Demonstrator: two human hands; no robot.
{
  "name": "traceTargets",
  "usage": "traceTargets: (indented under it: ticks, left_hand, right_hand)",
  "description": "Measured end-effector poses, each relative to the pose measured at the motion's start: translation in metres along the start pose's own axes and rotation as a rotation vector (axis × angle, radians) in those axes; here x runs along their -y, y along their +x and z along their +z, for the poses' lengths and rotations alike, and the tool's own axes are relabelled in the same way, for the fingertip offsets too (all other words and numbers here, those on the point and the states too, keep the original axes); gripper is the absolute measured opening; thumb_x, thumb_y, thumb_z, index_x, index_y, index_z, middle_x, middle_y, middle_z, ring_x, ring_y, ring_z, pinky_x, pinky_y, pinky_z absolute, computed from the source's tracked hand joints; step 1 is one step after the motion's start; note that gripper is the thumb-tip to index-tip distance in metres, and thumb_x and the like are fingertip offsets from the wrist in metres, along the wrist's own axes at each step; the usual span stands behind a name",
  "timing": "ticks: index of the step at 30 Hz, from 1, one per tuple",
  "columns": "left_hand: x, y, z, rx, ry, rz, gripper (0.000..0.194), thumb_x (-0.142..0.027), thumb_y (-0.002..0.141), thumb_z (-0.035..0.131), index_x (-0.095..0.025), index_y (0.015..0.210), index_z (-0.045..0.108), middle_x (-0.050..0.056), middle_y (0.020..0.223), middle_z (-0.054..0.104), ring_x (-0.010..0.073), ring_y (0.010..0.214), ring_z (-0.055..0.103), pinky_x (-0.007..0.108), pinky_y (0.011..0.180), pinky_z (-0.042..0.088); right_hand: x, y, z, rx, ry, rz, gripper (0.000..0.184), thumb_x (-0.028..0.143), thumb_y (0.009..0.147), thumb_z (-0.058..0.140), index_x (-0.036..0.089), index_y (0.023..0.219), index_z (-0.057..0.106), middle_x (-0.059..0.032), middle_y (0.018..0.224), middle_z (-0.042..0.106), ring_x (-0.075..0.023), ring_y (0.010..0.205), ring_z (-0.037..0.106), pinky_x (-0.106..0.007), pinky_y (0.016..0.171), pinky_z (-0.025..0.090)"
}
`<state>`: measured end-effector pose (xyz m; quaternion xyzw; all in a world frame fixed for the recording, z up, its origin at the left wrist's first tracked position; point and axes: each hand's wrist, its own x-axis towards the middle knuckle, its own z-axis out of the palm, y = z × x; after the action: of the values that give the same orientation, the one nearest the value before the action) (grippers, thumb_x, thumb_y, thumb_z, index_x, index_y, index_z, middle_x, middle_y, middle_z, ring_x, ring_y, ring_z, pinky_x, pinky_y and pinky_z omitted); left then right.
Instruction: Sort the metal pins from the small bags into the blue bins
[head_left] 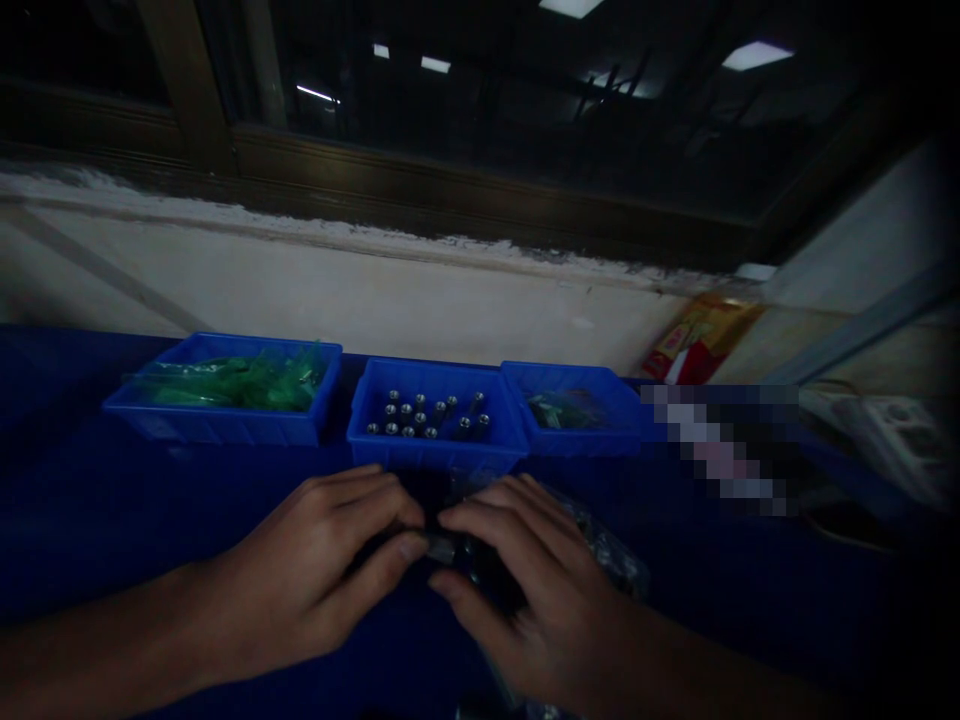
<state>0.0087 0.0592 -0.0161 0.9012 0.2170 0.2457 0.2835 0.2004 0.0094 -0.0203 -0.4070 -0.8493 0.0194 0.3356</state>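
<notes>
My left hand [337, 560] is closed, with thumb and forefinger pinching a small metal cylinder [440, 546]. Its bare end points toward my right hand [525, 570], whose thumb and forefinger are apart on either side of that end; I see no firm grip there. A clear plastic bag [619, 555] lies under and beside my right hand, its contents mostly hidden. Just beyond both hands, a blue bin [442, 455] holds several upright metal cylinders [420, 418] with hollow tops.
To the left a blue bin [225, 425] contains green plastic bags [247, 380]. A third blue bin [600, 440] on the right holds small bagged parts [559, 410]. Behind stand a pale wall [375, 290] and a dark window. A red and gold packet [701, 340] leans at the right.
</notes>
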Motion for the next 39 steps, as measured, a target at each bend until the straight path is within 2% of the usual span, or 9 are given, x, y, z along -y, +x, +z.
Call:
traceTargets:
  ticks: [5,13,16,19,23,25,28,31,39]
  left_hand:
    - [-0.001,0.001,0.0,0.036,0.019,-0.025,0.018,-0.017,0.089,0.037,-0.016,0.076,0.049,0.0,0.07,0.052,0.0119,0.066,0.05,0.024,0.062,0.038]
    - [0.003,-0.002,0.002,0.08,0.031,-0.049,0.026,-0.024,0.091,0.032,-0.016,0.076,0.051,0.001,0.068,0.052,0.0125,0.063,0.05,0.024,0.06,0.039]
    - [0.002,0.0,0.001,0.097,0.032,-0.056,0.026,-0.026,0.091,0.032,-0.016,0.082,0.054,0.002,0.072,0.055,0.0136,0.067,0.052,0.026,0.062,0.041]
    - [0.0,0.001,0.0,0.121,0.017,-0.038,0.023,-0.025,0.091,0.034,-0.017,0.093,0.055,0.003,0.081,0.059,0.0144,0.074,0.055,0.027,0.068,0.043]
    - [-0.002,0.002,-0.001,0.142,0.036,-0.018,0.022,-0.025,0.09,0.036,-0.018,0.098,0.056,0.002,0.084,0.061,0.0152,0.078,0.056,0.029,0.07,0.044]
    - [-0.002,0.002,-0.001,0.143,0.047,-0.004,0.022,-0.025,0.09,0.037,-0.017,0.098,0.056,0.002,0.084,0.062,0.0154,0.078,0.057,0.029,0.069,0.044]
    - [-0.002,0.002,-0.001,0.145,0.048,0.023,0.021,-0.024,0.09,0.038,-0.017,0.096,0.057,0.003,0.083,0.062,0.0154,0.077,0.057,0.029,0.069,0.045]
    - [-0.001,0.003,-0.002,0.15,0.056,0.033,0.021,-0.025,0.089,0.039,-0.017,0.096,0.058,0.003,0.082,0.062,0.0158,0.077,0.058,0.029,0.069,0.045]
    - [-0.002,0.002,-0.002,0.186,0.085,0.036,0.019,-0.025,0.089,0.039,-0.018,0.096,0.056,0.002,0.083,0.06,0.0162,0.077,0.057,0.031,0.071,0.045]
  right_hand:
    - [0.004,0.002,-0.004,0.007,-0.029,-0.031,0.01,0.016,0.077,0.053,0.016,0.087,0.056,-0.0032,0.075,0.058,-0.0149,0.07,0.051,-0.031,0.064,0.041]
    - [0.003,0.004,-0.005,0.026,0.024,-0.018,0.012,0.013,0.076,0.052,0.016,0.087,0.055,-0.003,0.073,0.058,-0.0146,0.068,0.051,-0.031,0.062,0.041]
    - [0.002,0.017,-0.022,0.049,0.011,0.06,0.01,0.014,0.076,0.05,0.018,0.084,0.054,-0.0008,0.069,0.056,-0.0134,0.066,0.051,-0.029,0.062,0.042]
    - [-0.006,0.04,-0.047,0.029,-0.126,0.083,0.009,0.016,0.074,0.053,0.02,0.082,0.054,0.0007,0.066,0.053,-0.0129,0.064,0.051,-0.028,0.061,0.041]
    - [-0.033,0.071,-0.066,0.197,-0.316,0.025,0.006,0.019,0.071,0.054,0.02,0.076,0.057,-0.0001,0.066,0.054,-0.0148,0.067,0.051,-0.029,0.063,0.038]
    - [-0.05,0.083,-0.064,0.306,-0.366,0.029,0.007,0.019,0.07,0.054,0.019,0.075,0.058,0.0,0.066,0.054,-0.0145,0.067,0.051,-0.028,0.064,0.038]
    - [-0.069,0.095,-0.056,0.442,-0.4,0.112,0.008,0.019,0.068,0.055,0.018,0.074,0.06,0.0002,0.064,0.054,-0.013,0.062,0.05,-0.027,0.06,0.037]
    - [-0.077,0.101,-0.049,0.502,-0.401,0.151,0.008,0.021,0.067,0.057,0.018,0.074,0.061,0.0002,0.063,0.055,-0.0117,0.057,0.049,-0.026,0.055,0.036]
    - [-0.081,0.107,-0.042,0.602,-0.429,0.131,0.009,0.023,0.068,0.058,0.019,0.074,0.062,0.0,0.06,0.056,-0.0109,0.051,0.047,-0.025,0.049,0.032]
